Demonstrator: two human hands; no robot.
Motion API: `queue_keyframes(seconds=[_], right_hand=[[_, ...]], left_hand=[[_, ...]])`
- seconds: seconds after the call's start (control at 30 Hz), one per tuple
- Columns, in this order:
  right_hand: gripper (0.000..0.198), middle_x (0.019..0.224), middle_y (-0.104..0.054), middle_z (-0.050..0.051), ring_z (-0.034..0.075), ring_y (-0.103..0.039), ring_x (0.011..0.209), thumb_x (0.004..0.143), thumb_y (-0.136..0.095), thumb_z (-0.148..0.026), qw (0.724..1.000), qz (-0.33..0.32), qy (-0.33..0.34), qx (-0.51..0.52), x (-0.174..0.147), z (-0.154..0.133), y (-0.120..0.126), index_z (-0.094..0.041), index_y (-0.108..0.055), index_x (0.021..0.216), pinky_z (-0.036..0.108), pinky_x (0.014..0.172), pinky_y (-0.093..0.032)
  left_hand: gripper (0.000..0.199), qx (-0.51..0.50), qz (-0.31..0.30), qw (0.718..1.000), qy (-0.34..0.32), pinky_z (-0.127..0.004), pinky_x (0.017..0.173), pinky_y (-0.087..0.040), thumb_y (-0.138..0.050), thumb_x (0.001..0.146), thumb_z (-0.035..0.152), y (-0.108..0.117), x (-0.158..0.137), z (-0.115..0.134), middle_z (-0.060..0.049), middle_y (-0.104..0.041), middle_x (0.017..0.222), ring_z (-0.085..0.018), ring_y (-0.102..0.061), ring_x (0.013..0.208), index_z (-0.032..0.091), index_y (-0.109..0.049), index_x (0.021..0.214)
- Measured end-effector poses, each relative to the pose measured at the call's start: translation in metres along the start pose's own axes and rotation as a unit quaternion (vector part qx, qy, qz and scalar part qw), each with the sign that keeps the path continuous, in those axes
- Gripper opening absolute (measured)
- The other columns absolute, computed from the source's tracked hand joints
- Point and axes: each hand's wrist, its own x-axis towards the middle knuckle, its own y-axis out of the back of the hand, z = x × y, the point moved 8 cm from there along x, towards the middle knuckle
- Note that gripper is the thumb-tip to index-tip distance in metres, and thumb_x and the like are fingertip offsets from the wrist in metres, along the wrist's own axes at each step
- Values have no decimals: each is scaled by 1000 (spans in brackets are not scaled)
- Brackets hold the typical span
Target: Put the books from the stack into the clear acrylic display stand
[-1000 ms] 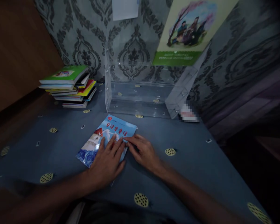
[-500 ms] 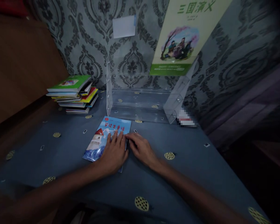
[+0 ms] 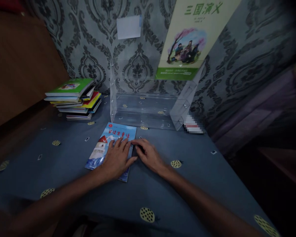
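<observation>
A blue picture-covered book [image 3: 101, 144] with red Chinese title characters and a red-roofed white house lies slightly turned on the cloth-covered table. My left hand [image 3: 117, 158] rests flat on its cover, fingers spread and thumb pointing right. My right hand [image 3: 148, 154] is at the book's right edge, its fingers curled, with index finger and thumb close together at that edge. The fingertips' exact hold is partly hidden. Behind the book stands a clear acrylic rack [image 3: 143, 117], and a tall green-and-cream book [image 3: 185, 42] leans upright at its right side.
A stack of books [image 3: 74, 98], green one on top, stands at the back left. Right of the rack lies a blurred white object [image 3: 193, 126]. A white card [image 3: 128, 27] is on the patterned wall behind. The blue tablecloth [image 3: 197, 194] has pineapple prints.
My left hand has slid slightly left over the cover, and its thumb has spread out. My right hand stays at the book's edge. The whole view has shifted a little.
</observation>
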Motion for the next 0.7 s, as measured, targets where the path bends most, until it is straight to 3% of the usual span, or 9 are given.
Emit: queue_keyframes(seconds=[0.27, 0.7], right_hand=[[34, 114, -74, 11, 23, -69, 104, 95, -49, -15, 999, 1, -25, -47, 10, 19, -1, -19, -67, 124, 43, 94, -57], [33, 115, -72, 13, 24, -67, 108, 97, -48, -18, 998, 4, -18, -55, 11, 23, -2, -17, -66, 125, 45, 96, -56]], left_hand=[[64, 5, 7, 1000, -5, -61, 116, -32, -37, 102, 55, -7, 1, 3, -20, -49, 153, -36, -41, 144, 9, -49, 145], [67, 3, -4, 1000, 5, -63, 118, -30, -37, 102, 57, -12, 9, 7, -21, -49, 152, -37, -39, 146, 9, -47, 147]])
